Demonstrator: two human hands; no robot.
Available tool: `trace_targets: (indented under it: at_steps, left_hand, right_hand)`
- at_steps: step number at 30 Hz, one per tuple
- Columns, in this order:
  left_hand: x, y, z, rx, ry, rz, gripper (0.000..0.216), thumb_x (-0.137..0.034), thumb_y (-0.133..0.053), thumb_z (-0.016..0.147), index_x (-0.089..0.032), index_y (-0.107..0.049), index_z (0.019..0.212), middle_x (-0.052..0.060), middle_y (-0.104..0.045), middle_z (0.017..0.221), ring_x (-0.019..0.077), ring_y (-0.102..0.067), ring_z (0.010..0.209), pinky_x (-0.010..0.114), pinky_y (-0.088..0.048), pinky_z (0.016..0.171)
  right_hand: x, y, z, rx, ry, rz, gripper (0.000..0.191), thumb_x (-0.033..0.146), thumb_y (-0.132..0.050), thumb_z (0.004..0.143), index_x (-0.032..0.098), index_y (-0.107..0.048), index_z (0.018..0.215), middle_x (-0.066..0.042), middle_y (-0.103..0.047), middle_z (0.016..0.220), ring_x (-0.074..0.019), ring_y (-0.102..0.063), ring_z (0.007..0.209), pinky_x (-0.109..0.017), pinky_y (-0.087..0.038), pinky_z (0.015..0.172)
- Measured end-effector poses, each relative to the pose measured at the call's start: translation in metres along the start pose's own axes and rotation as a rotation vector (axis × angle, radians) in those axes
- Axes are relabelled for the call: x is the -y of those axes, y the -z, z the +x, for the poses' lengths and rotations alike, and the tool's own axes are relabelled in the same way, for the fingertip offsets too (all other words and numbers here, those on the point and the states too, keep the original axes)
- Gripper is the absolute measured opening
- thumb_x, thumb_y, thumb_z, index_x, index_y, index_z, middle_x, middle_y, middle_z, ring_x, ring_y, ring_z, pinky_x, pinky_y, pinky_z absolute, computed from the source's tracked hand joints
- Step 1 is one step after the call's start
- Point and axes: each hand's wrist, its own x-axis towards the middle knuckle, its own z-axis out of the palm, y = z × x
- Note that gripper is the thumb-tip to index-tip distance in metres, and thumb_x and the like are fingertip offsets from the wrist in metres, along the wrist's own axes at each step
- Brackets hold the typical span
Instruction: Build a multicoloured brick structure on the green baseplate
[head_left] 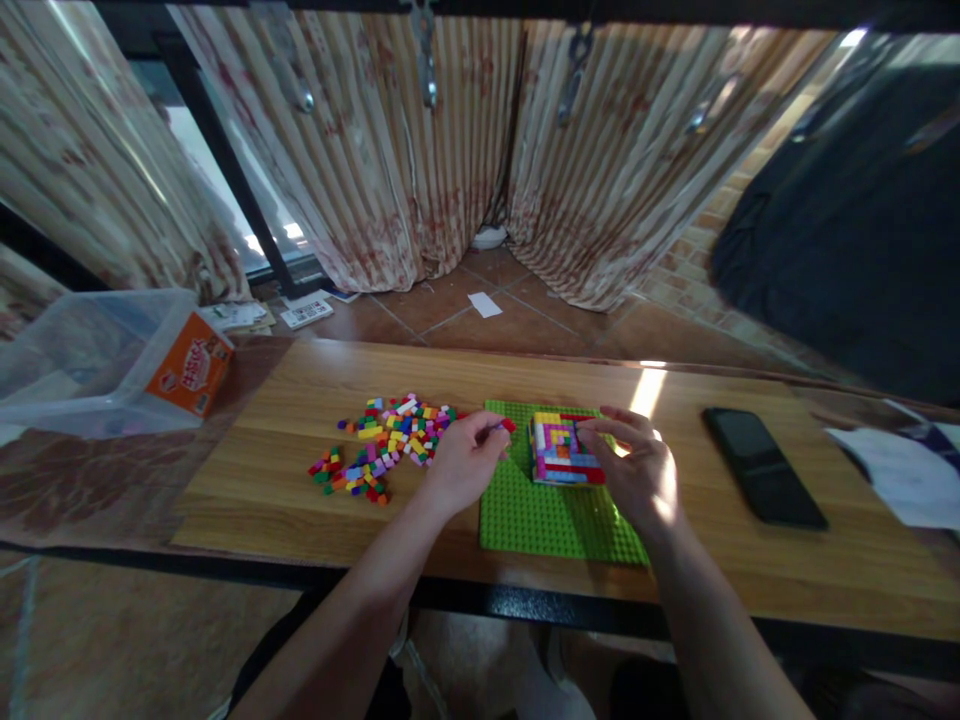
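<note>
Along the back, striped curtains [442, 150] with reddish patches, reaching down to brown floor tiles [420, 310]. Long wood-grain desk [247, 490] runs across the frame, dark edge nearest the wearer. Big dark cloth [862, 230] upper right, beyond the desk. Clear bin [97, 400] at far left, orange label [193, 368] on its right end. Green baseplate [517, 515] lies flat on the desk, near the middle, studs up. Loose papers [907, 470] by the right edge. Left hand [466, 458] is over the baseplate's left edge, between loose bricks and build; its grip is narrow, thumb and finger pinching a small red brick. Right hand [637, 470] comes in from the right, fingertips at the build's right side, hiding part of it; can't tell whether that grip has a brick in it or how far it's closed. Black phone [761, 465] lies at a slant on the desk, right of the right hand. Build [562, 455] sits on the baseplate's upper middle: low rectangular block, multicoloured top, yellow, red, blue and purple rows. Mixed bricks [409, 430] are spread on the desk left of the baseplate, smaller cluster [352, 475] nearer the wearer. White slip [484, 304] on the floor tiles. Smallest: red brick [508, 425] at the left fingertips.
</note>
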Motion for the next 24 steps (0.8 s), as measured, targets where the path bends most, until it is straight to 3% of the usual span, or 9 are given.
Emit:
trace_targets:
  at_steps: [3,6,12,24]
  left_hand:
    - [-0.002,0.001,0.000,0.001,-0.012,0.008,0.013,-0.025,-0.054,0.085,-0.016,-0.064,0.086,0.000,-0.063,0.073,0.0127,-0.064,0.066,0.022,-0.047,0.059]
    - [-0.002,0.002,-0.001,0.011,-0.021,0.021,0.014,-0.024,-0.054,0.086,-0.015,-0.064,0.087,0.000,-0.063,0.074,0.0127,-0.064,0.065,0.022,-0.047,0.059]
    - [-0.001,0.000,-0.001,0.007,-0.011,0.018,0.014,-0.024,-0.054,0.086,-0.015,-0.064,0.089,0.001,-0.065,0.075,0.0130,-0.064,0.065,0.023,-0.047,0.060]
    - [-0.005,-0.008,-0.005,0.029,0.028,-0.004,0.012,-0.020,-0.054,0.086,-0.015,-0.064,0.088,0.000,-0.063,0.075,0.0126,-0.063,0.064,0.023,-0.046,0.059]
  right_hand:
    - [-0.002,-0.001,0.003,0.007,-0.025,0.060,0.027,0.048,-0.074,0.068,0.023,-0.078,0.079,-0.009,-0.065,0.116,-0.0242,-0.063,0.103,-0.042,-0.054,0.085]
    - [-0.003,-0.004,0.006,0.034,-0.104,0.179,0.027,0.045,-0.076,0.066,0.022,-0.077,0.081,-0.010,-0.067,0.115,-0.0216,-0.066,0.093,-0.036,-0.057,0.072]
    - [0.006,-0.010,0.006,0.062,-0.387,0.436,0.037,0.039,-0.082,0.057,0.016,-0.074,0.084,-0.004,-0.072,0.074,-0.0150,-0.064,0.057,-0.032,-0.058,0.053]
    - [0.008,-0.013,0.005,0.058,-0.384,0.507,0.033,0.036,-0.085,0.052,0.019,-0.073,0.077,-0.002,-0.072,0.068,-0.0137,-0.062,0.053,-0.029,-0.056,0.048]
